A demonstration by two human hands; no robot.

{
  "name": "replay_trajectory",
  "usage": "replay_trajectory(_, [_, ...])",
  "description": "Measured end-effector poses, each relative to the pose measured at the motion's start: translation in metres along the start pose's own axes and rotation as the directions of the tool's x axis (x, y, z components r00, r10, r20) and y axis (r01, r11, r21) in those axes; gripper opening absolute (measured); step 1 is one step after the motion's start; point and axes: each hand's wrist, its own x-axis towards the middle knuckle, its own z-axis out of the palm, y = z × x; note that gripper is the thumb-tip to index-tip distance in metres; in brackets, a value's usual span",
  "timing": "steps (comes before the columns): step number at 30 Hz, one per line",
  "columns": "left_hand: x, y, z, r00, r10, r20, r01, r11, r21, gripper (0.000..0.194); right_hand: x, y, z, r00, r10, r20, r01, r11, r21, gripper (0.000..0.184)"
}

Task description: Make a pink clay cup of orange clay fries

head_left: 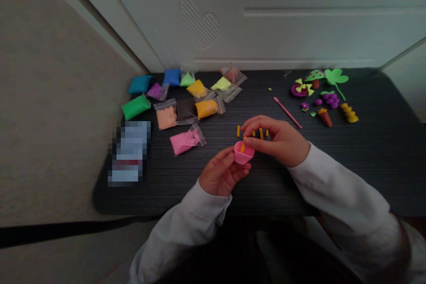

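Observation:
A small pink clay cup [244,158] is held up over the table by my left hand [221,169], thumb and fingers around its left side and base. My right hand [278,139] pinches an orange clay stick [242,146] whose lower end is inside the cup. More short orange sticks lie on the table just behind, among them one at the left [238,131] and one partly behind my right fingers [261,133]. Fingertips cover the upper end of the held stick.
The black ribbed table [186,186] carries several clay packets, such as an open pink one [184,141], on the left. A blurred-out phone-like object [131,153] lies at far left. Beyond my right hand are a pink modelling tool [287,112] and several clay figures, including purple grapes [330,99].

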Motion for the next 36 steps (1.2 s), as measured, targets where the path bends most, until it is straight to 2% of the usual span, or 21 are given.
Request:
replay_trajectory(6, [-0.002, 0.002, 0.004, 0.999, 0.003, -0.037, -0.003, 1.000, -0.007, 0.017, -0.001, 0.001, -0.001, 0.996, 0.086, -0.024, -0.085, 0.996, 0.017, 0.023])
replay_trajectory(10, [-0.002, 0.003, 0.002, 0.997, 0.007, -0.072, -0.009, 1.000, -0.025, 0.018, 0.000, 0.009, -0.011, 0.982, 0.120, -0.148, -0.115, 0.992, 0.041, 0.024])
replay_trajectory(12, [-0.001, 0.003, 0.000, 0.996, 0.005, -0.090, -0.009, 0.999, -0.041, 0.017, 0.001, 0.016, -0.019, 0.965, 0.105, -0.240, -0.116, 0.993, -0.033, 0.022])
replay_trajectory(15, [0.000, 0.004, -0.002, 0.993, 0.011, -0.115, -0.018, 0.998, -0.067, 0.017, 0.003, 0.030, -0.028, 0.952, 0.042, -0.304, -0.138, 0.943, -0.302, 0.019])
replay_trajectory(18, [0.001, 0.004, -0.003, 0.992, 0.027, -0.122, -0.037, 0.996, -0.081, 0.017, 0.004, 0.042, -0.028, 0.970, -0.005, -0.242, -0.136, 0.816, -0.561, 0.023])
replay_trajectory(22, [0.000, 0.004, -0.002, 0.991, 0.034, -0.128, -0.047, 0.994, -0.098, 0.018, 0.004, 0.049, -0.016, 0.990, 0.042, -0.133, -0.124, 0.697, -0.706, 0.029])
replay_trajectory(26, [0.000, 0.004, -0.001, 0.991, 0.034, -0.131, -0.048, 0.993, -0.106, 0.019, 0.003, 0.049, -0.014, 0.990, 0.021, -0.141, -0.120, 0.662, -0.740, 0.028])
replay_trajectory(30, [0.000, 0.004, -0.002, 0.992, 0.039, -0.124, -0.052, 0.993, -0.107, 0.019, 0.000, 0.049, -0.029, 0.980, 0.003, -0.197, -0.154, 0.633, -0.759, 0.021])
replay_trajectory(36, [0.000, 0.004, -0.005, 0.992, 0.022, -0.123, -0.035, 0.994, -0.105, 0.019, -0.007, 0.051, -0.035, 0.994, 0.062, -0.095, -0.113, 0.589, -0.800, 0.022])
